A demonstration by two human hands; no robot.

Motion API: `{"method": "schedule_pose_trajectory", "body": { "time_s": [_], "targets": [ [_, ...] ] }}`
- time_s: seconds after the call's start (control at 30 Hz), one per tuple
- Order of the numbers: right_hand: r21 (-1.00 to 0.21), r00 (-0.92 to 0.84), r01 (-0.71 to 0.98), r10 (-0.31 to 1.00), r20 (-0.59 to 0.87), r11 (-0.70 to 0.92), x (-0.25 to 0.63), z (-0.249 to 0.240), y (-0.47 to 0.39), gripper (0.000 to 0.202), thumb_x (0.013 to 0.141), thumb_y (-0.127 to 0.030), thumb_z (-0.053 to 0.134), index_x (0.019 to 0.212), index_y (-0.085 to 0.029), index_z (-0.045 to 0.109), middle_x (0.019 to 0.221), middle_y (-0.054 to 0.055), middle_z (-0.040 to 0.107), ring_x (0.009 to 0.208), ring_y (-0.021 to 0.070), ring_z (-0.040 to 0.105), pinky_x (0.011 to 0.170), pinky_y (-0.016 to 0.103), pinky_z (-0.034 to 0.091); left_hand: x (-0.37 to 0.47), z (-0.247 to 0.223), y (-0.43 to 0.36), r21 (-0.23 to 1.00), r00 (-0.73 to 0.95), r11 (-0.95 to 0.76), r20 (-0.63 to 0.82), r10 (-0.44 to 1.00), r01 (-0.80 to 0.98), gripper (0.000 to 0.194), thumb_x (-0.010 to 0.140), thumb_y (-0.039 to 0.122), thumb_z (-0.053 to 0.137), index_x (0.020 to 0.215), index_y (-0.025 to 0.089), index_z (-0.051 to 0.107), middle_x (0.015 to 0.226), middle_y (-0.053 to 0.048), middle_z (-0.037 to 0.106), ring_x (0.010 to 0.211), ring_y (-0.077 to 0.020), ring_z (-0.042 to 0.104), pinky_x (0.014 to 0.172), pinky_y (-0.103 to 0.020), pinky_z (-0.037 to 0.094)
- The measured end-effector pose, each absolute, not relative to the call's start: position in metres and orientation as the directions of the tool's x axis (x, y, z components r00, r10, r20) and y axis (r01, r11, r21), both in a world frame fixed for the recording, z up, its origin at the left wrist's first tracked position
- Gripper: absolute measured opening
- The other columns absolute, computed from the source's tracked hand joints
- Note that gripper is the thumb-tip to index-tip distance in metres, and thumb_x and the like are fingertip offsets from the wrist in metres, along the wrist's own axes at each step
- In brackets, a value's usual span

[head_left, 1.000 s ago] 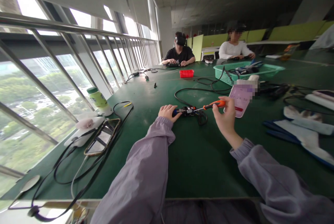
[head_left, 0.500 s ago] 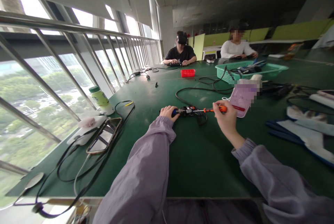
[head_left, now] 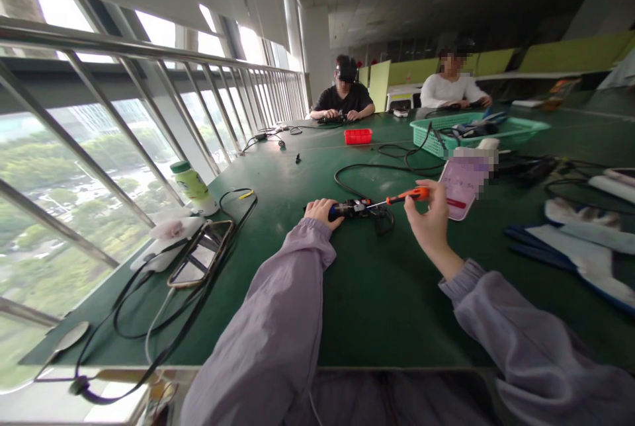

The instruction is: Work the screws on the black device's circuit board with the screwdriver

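Note:
My left hand (head_left: 321, 210) is wrapped around the body of a corded black-and-blue tool (head_left: 350, 209) lying on the green table (head_left: 377, 300). Much of that tool is hidden under my fingers; its uncovered right end shows dark and silvery parts. In my right hand (head_left: 430, 222) is an orange screwdriver (head_left: 407, 196), held by the handle between thumb and fingers. Its shaft slants down leftward, and the tip meets the tool's right end. Whether the tip sits in a screw is too small to tell. A black cable (head_left: 342, 173) curves behind the tool.
A propped phone (head_left: 464, 182) stands behind my right hand. Gloves (head_left: 580, 247) lie rightward; a green basket (head_left: 540, 128) and red basket (head_left: 358, 137) are farther back. Leftward are a bottle (head_left: 194, 189), another phone (head_left: 202, 254) and cords. Two people work across the table.
The screwdriver's handle has risen, so its shaft now slopes more steeply toward the tool. My right fingers have lifted and shifted on the handle. My left hand keeps its hold.

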State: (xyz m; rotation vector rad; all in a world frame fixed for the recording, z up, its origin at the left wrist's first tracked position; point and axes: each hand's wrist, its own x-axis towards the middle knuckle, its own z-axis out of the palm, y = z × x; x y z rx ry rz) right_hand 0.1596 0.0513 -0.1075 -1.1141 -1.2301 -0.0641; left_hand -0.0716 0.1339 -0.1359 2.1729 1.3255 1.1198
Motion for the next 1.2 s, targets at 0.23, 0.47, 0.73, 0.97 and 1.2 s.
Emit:
{"method": "schedule_pose_trajectory", "body": {
  "time_s": [0.23,0.47,0.73,0.97,1.2],
  "targets": [
    [-0.650,0.413,0.582,0.511,0.754,0.488,0.1595,-0.1063,0.0493,0.018,0.073,-0.026,0.058,0.089,-0.019,0.053,0.072,-0.001,0.053,0.062,0.0123,0.052,0.062,0.028,0.045,-0.0702,-0.1335,0.1297,0.615,0.266,-0.501,0.437,0.859,0.608,0.032,0.055,0.022,0.071,0.085,0.027,0.062,0.089,-0.003,0.058,0.097,-0.0268,0.047,0.102,-0.040,0.021],
    [-0.656,0.391,0.583,0.542,0.744,0.480,0.1591,-0.1064,0.0485,0.011,0.074,-0.029,0.056,0.080,-0.019,0.055,0.063,-0.004,0.049,0.054,0.0111,0.049,0.054,0.026,0.043,-0.0704,-0.1346,0.1315,0.598,0.268,-0.511,0.450,0.851,0.618,0.032,0.055,0.020,0.070,0.085,0.027,0.062,0.087,-0.003,0.058,0.096,-0.0270,0.047,0.101,-0.040,0.022],
    [-0.643,0.405,0.590,0.510,0.759,0.488,0.1604,-0.1068,0.0510,0.020,0.071,-0.026,0.057,0.090,-0.019,0.054,0.078,0.001,0.056,0.065,0.0127,0.054,0.062,0.028,0.045,-0.0699,-0.1346,0.1320,0.553,0.286,-0.521,0.457,0.842,0.650,0.028,0.059,0.021,0.067,0.086,0.026,0.062,0.086,-0.003,0.056,0.094,-0.0268,0.048,0.099,-0.040,0.024],
    [-0.625,0.387,0.592,0.501,0.774,0.509,0.1607,-0.1069,0.0502,0.029,0.070,-0.022,0.057,0.099,-0.019,0.051,0.082,0.001,0.056,0.068,0.0128,0.054,0.066,0.028,0.045,-0.0695,-0.1346,0.1329,0.494,0.302,-0.514,0.446,0.842,0.702,0.027,0.062,0.023,0.066,0.089,0.025,0.061,0.087,-0.004,0.056,0.095,-0.0275,0.049,0.097,-0.041,0.025],
    [-0.615,0.357,0.607,0.519,0.777,0.503,0.1595,-0.1047,0.0484,0.010,0.073,-0.025,0.056,0.081,-0.019,0.055,0.067,-0.002,0.053,0.059,0.0123,0.052,0.060,0.027,0.043,-0.0682,-0.1298,0.1284,0.363,0.333,-0.476,0.391,0.858,0.801,0.031,0.068,0.028,0.059,0.098,0.025,0.058,0.096,-0.004,0.057,0.098,-0.0255,0.049,0.095,-0.040,0.028]
  ]
}}
